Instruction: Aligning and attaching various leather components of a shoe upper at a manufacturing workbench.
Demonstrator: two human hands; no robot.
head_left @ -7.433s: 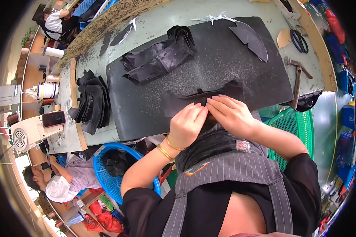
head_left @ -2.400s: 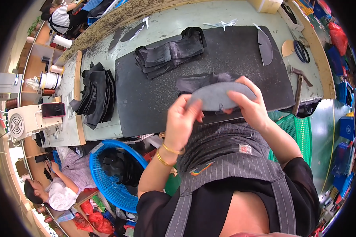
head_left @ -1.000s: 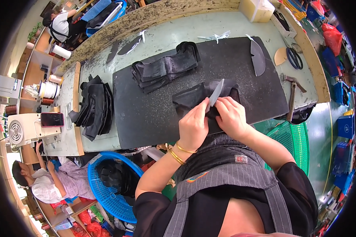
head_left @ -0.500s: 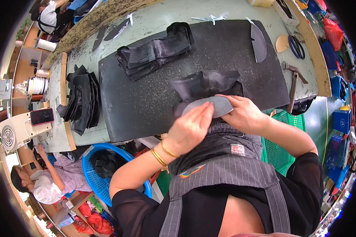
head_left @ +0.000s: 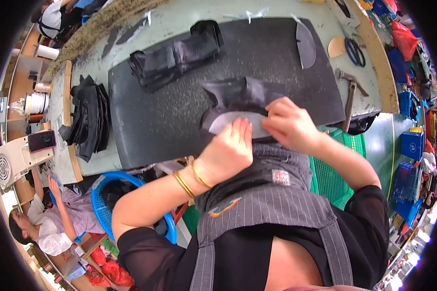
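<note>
A flat grey oval piece lies over the lower part of a limp black sheet piece at the near edge of the black work mat. My left hand rests on its near side, fingers stretched and lying flat. At its right end the fingers of my right hand are curled in a pinch on the edge, partly hiding it. A stack of black pieces sits farther back on the mat, and another black stack lies to the left.
On the black mat, a grey half-oval piece lies at the far right. A hammer and black-handled scissors are to the right. Below stand a blue basket and a green crate. Another person sits at left.
The grey oval piece has come down flatter onto the black piece. My right hand has lifted its knuckles and curled its fingers at the right end. The whole view has shifted slightly.
</note>
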